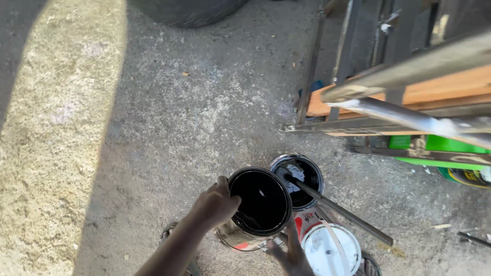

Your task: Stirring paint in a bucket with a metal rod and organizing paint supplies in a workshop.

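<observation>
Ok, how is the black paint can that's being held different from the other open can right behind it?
The held can is gripped at its rim by the left hand, with the right hand under it; the rear can stands untouched on the ground. The held can looks evenly black inside; the rear can shows pale patches. Only the rear can has a stick resting in it. Both are round, open and dark inside.
</observation>
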